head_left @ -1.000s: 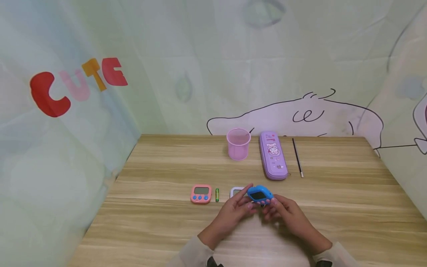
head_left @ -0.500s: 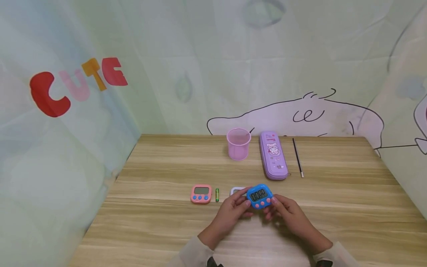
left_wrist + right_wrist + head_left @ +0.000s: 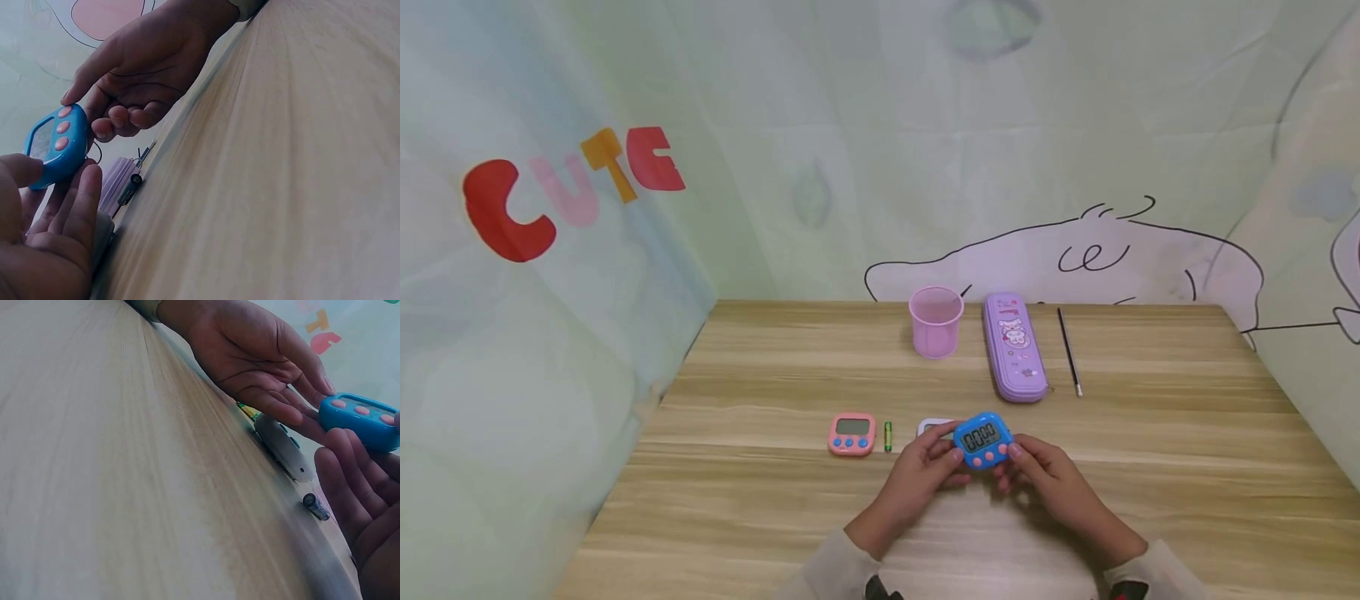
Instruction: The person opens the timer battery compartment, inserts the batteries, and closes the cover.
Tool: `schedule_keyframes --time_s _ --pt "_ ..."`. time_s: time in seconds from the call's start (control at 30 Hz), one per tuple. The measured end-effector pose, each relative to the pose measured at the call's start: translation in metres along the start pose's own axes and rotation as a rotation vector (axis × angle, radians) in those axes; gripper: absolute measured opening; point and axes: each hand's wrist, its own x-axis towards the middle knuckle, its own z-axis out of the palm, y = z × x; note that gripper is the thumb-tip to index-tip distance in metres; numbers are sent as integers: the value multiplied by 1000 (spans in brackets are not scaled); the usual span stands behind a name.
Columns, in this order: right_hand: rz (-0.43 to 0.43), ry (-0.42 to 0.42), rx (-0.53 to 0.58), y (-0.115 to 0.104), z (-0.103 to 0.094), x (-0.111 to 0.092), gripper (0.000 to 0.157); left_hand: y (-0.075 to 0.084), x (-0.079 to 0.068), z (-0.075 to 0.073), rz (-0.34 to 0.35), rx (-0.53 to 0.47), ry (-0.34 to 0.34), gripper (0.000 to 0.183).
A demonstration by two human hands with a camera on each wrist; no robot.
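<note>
A blue digital timer (image 3: 984,440) with pink buttons is held up above the table, its face towards the head camera. Its display reads zeros. My left hand (image 3: 922,468) pinches the timer's left side, thumb at the front edge and fingers behind. On the opposite side, my right hand (image 3: 1051,481) pinches the right edge between thumb and fingers. Behind the left hand lies a white timer (image 3: 929,427), partly covered. A dark battery (image 3: 315,507) lies on the table near the white timer in the right wrist view; hands and blue timer hide it from the head camera.
To the left lie a pink timer (image 3: 852,435) with blue buttons and a green battery (image 3: 888,437). Farther back stand a pink cup (image 3: 936,323), a purple pencil case (image 3: 1015,350) and a black pencil (image 3: 1070,352). A printed cloth (image 3: 820,150) hangs behind the table.
The blue timer has turned from a tilted pose to face the head camera, so its digits and buttons show. Both hands stay in nearly the same place, still holding it.
</note>
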Motion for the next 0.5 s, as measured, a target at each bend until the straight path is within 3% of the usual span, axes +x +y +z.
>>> schedule_keyframes --time_s 0.23,0.5 --pt "46 42 -33 -1 -1 1 29 4 -1 1 -19 -3 28 42" --pt "-19 48 -49 1 -1 0 65 9 -2 2 -55 -6 31 43"
